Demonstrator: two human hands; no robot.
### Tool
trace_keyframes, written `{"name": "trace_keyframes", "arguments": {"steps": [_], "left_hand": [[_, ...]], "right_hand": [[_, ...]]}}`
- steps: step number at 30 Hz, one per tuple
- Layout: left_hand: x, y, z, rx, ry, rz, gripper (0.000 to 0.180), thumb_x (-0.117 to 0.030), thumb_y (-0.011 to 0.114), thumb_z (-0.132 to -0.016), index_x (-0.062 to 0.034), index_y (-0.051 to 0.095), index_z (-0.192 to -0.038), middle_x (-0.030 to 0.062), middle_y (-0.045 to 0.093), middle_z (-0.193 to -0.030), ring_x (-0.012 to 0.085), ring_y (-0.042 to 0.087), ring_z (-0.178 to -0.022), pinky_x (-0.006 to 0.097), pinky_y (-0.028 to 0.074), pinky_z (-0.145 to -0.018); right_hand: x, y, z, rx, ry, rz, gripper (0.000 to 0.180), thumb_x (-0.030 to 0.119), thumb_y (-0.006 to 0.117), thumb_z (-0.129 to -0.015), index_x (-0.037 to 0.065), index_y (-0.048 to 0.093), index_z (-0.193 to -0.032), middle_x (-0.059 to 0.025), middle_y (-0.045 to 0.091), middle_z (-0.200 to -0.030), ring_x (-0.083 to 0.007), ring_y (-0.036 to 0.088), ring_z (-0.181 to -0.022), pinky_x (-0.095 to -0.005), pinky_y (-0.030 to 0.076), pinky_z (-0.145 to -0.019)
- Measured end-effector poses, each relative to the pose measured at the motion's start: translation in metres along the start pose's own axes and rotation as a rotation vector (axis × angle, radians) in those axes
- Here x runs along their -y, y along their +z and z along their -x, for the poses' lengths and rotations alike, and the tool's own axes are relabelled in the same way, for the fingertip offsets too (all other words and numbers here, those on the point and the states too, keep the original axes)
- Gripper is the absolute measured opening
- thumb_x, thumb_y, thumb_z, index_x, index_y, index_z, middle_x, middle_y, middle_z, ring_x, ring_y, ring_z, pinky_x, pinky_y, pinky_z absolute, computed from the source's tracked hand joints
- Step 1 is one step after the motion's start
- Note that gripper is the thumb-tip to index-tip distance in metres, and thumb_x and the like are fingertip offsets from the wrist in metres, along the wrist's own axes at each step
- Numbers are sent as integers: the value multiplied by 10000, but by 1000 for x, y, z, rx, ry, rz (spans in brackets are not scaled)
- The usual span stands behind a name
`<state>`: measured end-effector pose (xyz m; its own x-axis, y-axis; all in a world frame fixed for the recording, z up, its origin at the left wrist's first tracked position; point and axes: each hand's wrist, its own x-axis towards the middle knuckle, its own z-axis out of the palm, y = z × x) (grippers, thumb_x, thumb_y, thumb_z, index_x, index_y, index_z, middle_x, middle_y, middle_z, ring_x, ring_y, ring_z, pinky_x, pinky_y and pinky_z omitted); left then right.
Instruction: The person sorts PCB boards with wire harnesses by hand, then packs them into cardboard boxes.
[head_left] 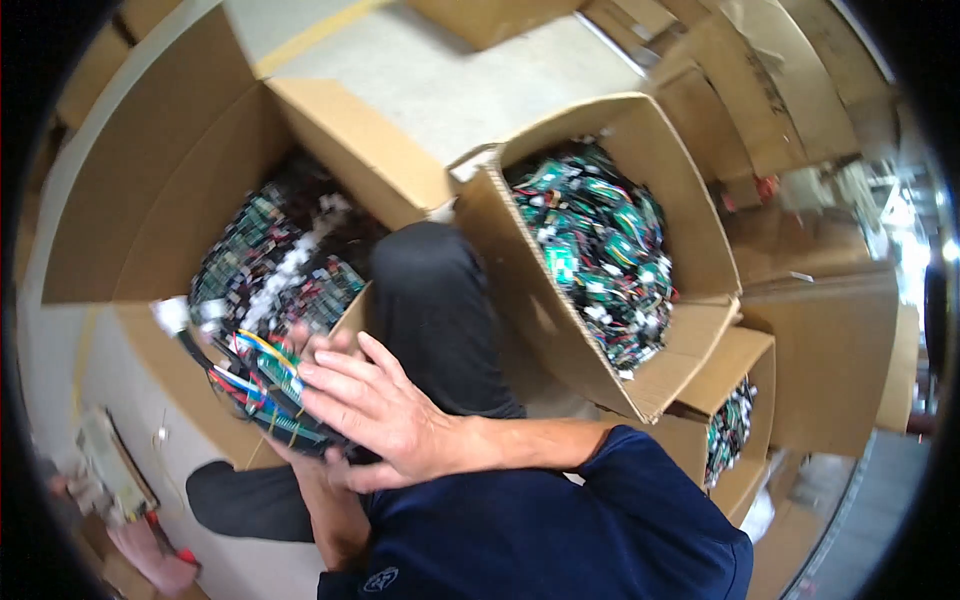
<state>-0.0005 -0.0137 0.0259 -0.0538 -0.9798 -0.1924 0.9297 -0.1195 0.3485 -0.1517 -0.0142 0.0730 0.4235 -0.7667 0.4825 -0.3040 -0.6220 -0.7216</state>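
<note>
A bundle of green circuit boards [290,432] with black, red, blue and yellow wires is in front of me, above the near edge of the left carton. My left hand [300,458] is mostly hidden beneath and behind the bundle and holds it from below. Across its right side lies my right hand [375,415], fingers stretched out and slightly apart, seeming to touch the boards. White connectors [171,316] stick out at the bundle's upper left. Beneath it, the open left carton [170,190] holds many similar wired boards [262,235]. Motion blurs some fingertips.
An open carton [545,310] full of green boards with wires stands right of my knee [425,270]. Behind it to the right is a smaller carton [755,365] of wired parts. Cardboard boxes [730,110] are stacked at the far right. Someone else's arm seems visible at lower left.
</note>
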Motion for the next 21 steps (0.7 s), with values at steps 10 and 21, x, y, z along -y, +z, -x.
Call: {"name": "trace_keyframes", "arguments": {"steps": [10,21], "left_hand": [[14,-24,-22,184,-206,37,598,-446,510,-1056,15,397,-1419,140,490,-1112,301,558,-1023,467,542,-854],[24,13,-7,-262,-313,-234,858,-764,554,-895,20,599,-1241,165,728,-975,203,712,-663,248,486,-374]], "right_hand": [[-177,-261,169,-88,1233,620,481,331,738,-910,-73,642,-1152,-302,679,-1083,-401,669,-1071,-443,530,-936],[-305,-245,247,117,1309,411,885,216,844,-791,-84,413,-1503,-258,527,-1489,-363,505,-1380,-431,376,-1166]]}}
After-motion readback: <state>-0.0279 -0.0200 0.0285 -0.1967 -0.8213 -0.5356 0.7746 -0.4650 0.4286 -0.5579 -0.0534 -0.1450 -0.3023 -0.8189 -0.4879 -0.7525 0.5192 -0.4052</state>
